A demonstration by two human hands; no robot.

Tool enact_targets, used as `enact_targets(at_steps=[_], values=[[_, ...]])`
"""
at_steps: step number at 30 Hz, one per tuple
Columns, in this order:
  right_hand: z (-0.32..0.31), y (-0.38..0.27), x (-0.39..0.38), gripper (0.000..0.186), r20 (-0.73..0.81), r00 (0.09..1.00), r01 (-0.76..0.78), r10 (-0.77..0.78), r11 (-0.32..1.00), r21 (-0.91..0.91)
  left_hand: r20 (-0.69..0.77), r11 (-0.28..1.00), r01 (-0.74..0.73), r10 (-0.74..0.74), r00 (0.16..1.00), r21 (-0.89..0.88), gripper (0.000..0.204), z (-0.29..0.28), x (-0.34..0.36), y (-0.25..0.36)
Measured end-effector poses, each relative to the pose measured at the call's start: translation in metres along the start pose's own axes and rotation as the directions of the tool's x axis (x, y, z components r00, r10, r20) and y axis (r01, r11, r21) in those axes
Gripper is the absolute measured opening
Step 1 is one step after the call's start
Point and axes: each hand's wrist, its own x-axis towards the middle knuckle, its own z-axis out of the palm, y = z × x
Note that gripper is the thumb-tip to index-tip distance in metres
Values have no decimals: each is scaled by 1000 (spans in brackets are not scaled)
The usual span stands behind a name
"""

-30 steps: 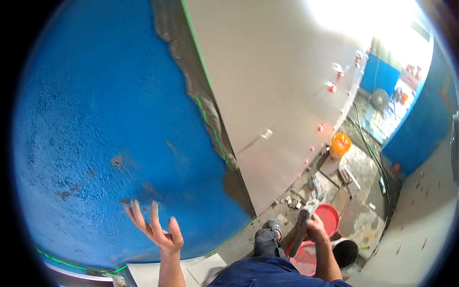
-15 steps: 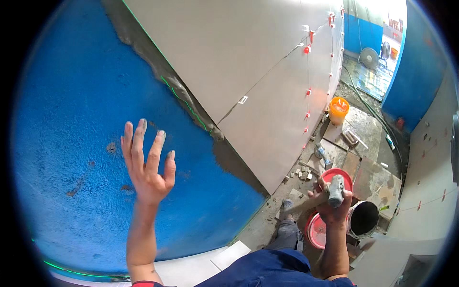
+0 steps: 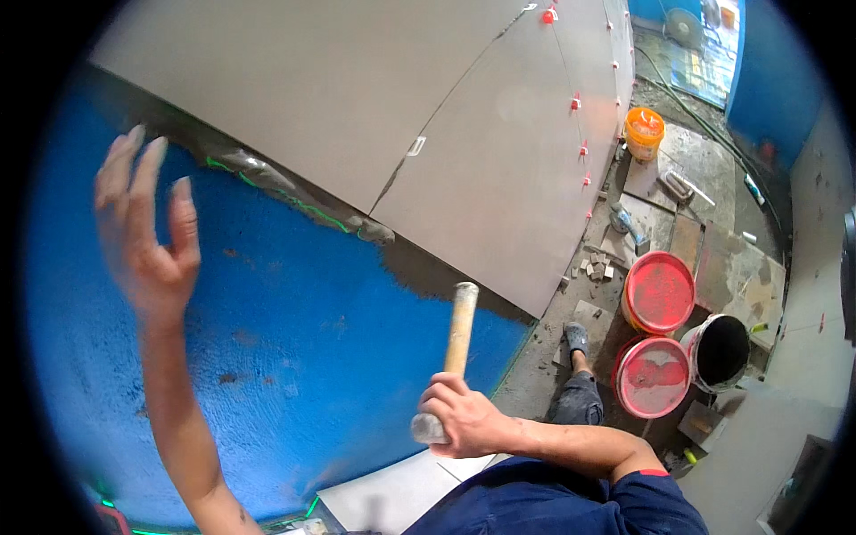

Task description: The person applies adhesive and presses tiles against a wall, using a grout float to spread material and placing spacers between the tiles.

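Note:
My left hand [image 3: 160,259] is raised before the blue wall [image 3: 267,339], fingers spread and slightly blurred, with nothing in it. My right hand [image 3: 468,415] is wrapped round a mallet [image 3: 459,330], close to its head. The pale wooden handle points up and away, while the grey, mortar-smeared head shows partly at the left of my fist. Beyond both hands, large beige tiles [image 3: 294,107] cover the upper wall. Grey mortar [image 3: 428,276] shows along their lower edge, with a green laser line [image 3: 303,207] across part of it.
To the right stand two red-lidded buckets [image 3: 660,290], a dark-mouthed bucket [image 3: 720,352] and an orange bucket [image 3: 644,134]. A trowel [image 3: 679,187], tile scraps [image 3: 597,265] and a hose [image 3: 704,125] lie on the floor. Red and white levelling clips [image 3: 576,102] sit in the tile joints.
My right hand has swung left with the mallet, from above the buckets to before the blue wall. My left hand has moved left and up. The view has shifted.

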Motion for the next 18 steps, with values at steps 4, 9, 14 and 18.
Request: enact_targets(at_steps=[4, 9, 14, 18], values=[[50, 25, 23, 40, 110, 978, 189, -176, 975, -120, 1, 948, 32, -34, 999, 317, 35, -18, -32, -62], [67, 36, 49, 38, 138, 972, 218, -192, 953, -208, -58, 934, 130, -117, 991, 333, 47, -8, -19, -44], [77, 29, 46, 34, 138, 962, 258, -235, 948, -187, -26, 922, 101, -99, 995, 374, 50, -9, -20, -42], [56, 42, 74, 31, 160, 957, 270, -241, 942, -197, -15, 922, 81, -81, 997, 380, 50, -7, -20, -44]])
